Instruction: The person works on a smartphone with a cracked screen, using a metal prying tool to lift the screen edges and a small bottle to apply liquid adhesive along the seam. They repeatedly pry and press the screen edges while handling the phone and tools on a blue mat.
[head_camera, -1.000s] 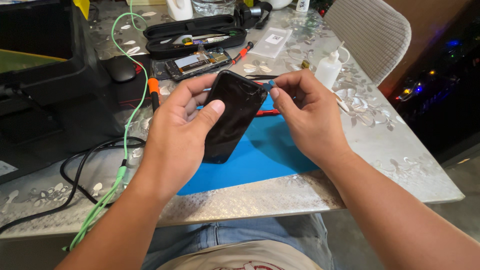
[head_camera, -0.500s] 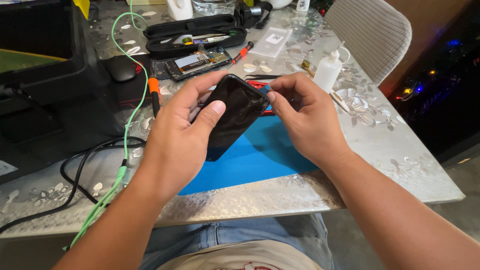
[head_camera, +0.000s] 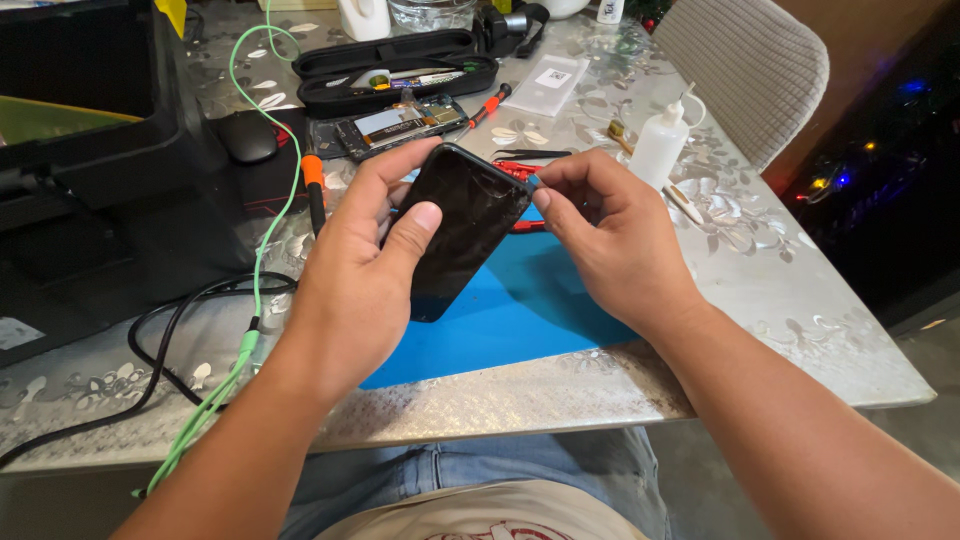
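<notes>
Head camera, looking down over a patterned table (head_camera: 800, 300): the left hand (head_camera: 365, 265) grasps a black phone (head_camera: 462, 228) and holds it tilted above a blue mat (head_camera: 520, 305), thumb pressed across the dark glass and fingers wrapped behind its left edge. The glass shows fine cracks near its far end. The right hand (head_camera: 610, 235) pinches the phone's far right corner between thumb and forefinger, with something small and blue just showing at the fingertips — what it is, I cannot tell.

The phone sits near the middle of the scene, raised off the mat, between the two hands. Just beyond it on the mat lies a red tool (head_camera: 515, 170), partly hidden by the phone and the right hand. Farther off rests an opened phone body (head_camera: 395, 125) with its insides showing, and beyond that an open black tool case (head_camera: 395, 68). A white squeeze bottle (head_camera: 660, 145) stands to the right of the hands. On the left, a green cable (head_camera: 262, 215) runs from far to near beside a black computer mouse (head_camera: 247, 137) and a large black box (head_camera: 90, 150) — a black cable (head_camera: 160, 340) loops near the table's front edge.
</notes>
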